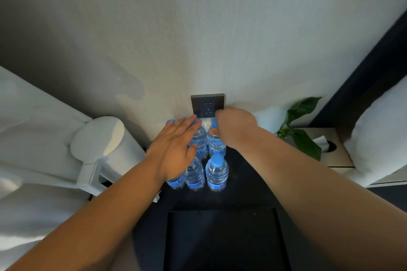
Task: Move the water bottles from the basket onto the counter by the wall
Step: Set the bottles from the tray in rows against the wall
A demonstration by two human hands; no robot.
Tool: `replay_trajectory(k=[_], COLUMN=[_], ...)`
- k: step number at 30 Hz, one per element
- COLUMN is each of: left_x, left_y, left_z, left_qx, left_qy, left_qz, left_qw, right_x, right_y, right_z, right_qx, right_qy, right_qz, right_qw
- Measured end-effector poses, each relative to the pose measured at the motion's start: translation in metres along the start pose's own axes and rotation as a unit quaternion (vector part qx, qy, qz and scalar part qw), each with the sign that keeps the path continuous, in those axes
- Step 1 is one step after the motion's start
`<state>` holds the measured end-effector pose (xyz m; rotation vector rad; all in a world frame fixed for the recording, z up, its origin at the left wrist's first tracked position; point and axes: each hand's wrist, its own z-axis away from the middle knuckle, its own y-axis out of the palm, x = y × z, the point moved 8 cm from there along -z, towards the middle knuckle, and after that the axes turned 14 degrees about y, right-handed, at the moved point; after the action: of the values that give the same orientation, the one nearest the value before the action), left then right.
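The left hand [174,149] hides most of the left bottles [176,182].

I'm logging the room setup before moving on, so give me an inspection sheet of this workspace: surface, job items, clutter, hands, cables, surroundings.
Surface: dark counter against the wall.
Job's things: six water bottles standing in two rows by the wall; dark basket nearer, no bottles visible inside.
Clutter: plant and tissue box at right; white fixture at left.
Hands: left hand open, flat over the bottles; right hand grips the back right bottle at its cap.
Cables: nothing seen; wall socket shows no plug.
Surroundings: white bedding on either side.
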<state>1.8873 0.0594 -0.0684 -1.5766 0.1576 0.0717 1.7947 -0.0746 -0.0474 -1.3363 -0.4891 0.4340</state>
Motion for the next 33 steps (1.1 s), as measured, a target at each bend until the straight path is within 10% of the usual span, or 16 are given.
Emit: replay_trajectory(k=[33], left_x=[0.0025], left_y=[0.0033], left_z=[0.0006], left_qx=[0.001], left_qy=[-0.012], left_qz=[0.003], left_qw=[1.0], right_x=[0.0023], right_y=[-0.0023], right_z=[0.0013], right_qx=[0.012], right_qy=[-0.001], right_qz=[0.004], right_qw=[1.0])
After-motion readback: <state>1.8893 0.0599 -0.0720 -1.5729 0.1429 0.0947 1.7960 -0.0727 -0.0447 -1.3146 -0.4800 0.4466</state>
